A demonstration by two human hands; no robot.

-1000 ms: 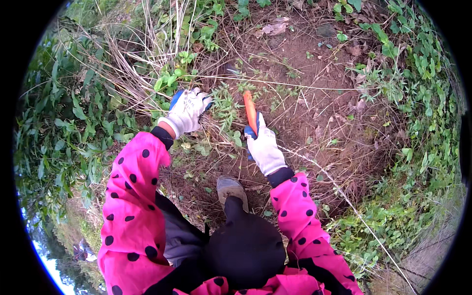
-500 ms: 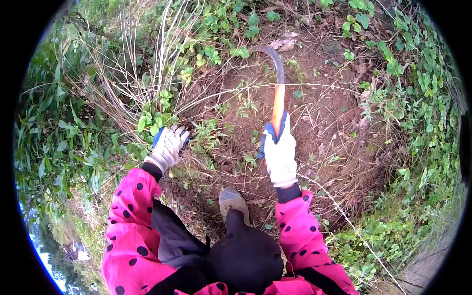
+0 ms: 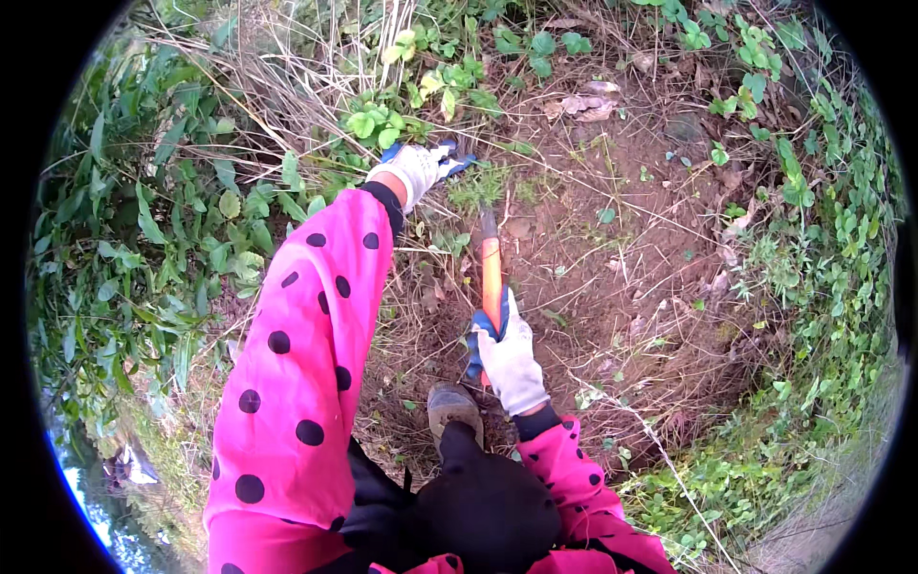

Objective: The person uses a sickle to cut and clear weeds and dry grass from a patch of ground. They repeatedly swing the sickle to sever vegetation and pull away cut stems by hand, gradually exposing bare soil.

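Observation:
In a white and blue work glove, my right hand [image 3: 510, 356] is closed round the orange handle of a sickle [image 3: 491, 273]. The sickle points away from me over bare soil, and its blade is mostly hidden under a small feathery green weed [image 3: 478, 187]. My left hand [image 3: 419, 172], gloved the same way, reaches out beside that weed. Its fingers and thumb are apart, with nothing visible between them. Leafy green stems [image 3: 375, 124] and dry grass stalks stand just beyond it.
My shoe [image 3: 453, 407] is planted on the soil below the sickle. Dense leafy plants [image 3: 143, 210] grow on the left, and low vines [image 3: 832, 220] edge the right. A dead curled leaf [image 3: 585, 103] lies on the brown soil [image 3: 622, 249]. A long dry stem [image 3: 660, 445] slants at lower right.
My left hand has moved forward and right, toward the weed. My right hand has drawn the sickle back toward me and a little left, bringing its blade under the weed.

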